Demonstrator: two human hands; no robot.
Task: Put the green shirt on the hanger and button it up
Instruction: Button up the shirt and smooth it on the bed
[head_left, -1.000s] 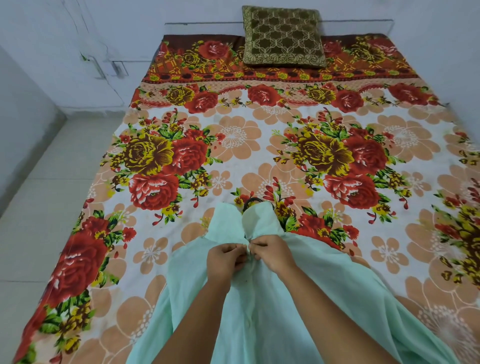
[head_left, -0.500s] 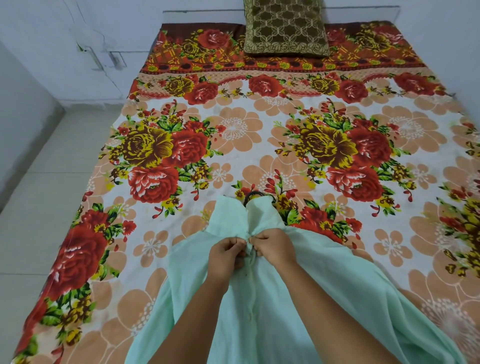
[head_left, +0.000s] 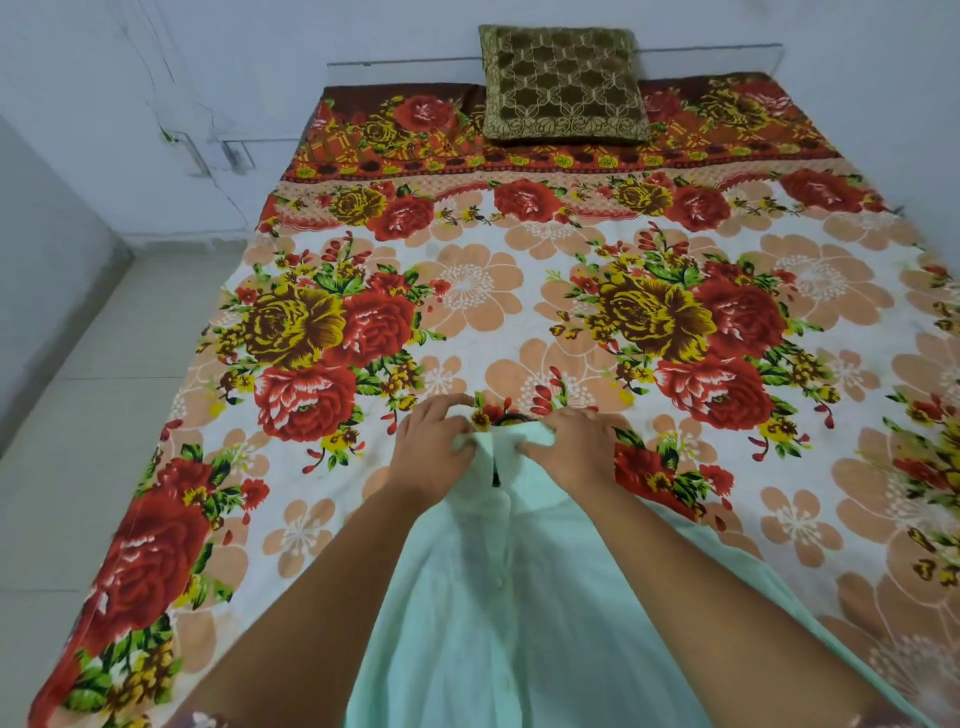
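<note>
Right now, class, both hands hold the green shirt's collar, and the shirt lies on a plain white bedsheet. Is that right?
No. In the head view the left hand and right hand do hold the green shirt at its collar, but the bedsheet is not plain white: it is printed with red, yellow and peach flowers.

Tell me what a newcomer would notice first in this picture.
The bedsheet with big red and yellow flowers fills most of the view. At the bottom centre, a green shirt lies on it, with the left hand and right hand holding its collar. A brown cushion sits at the far end.
</note>
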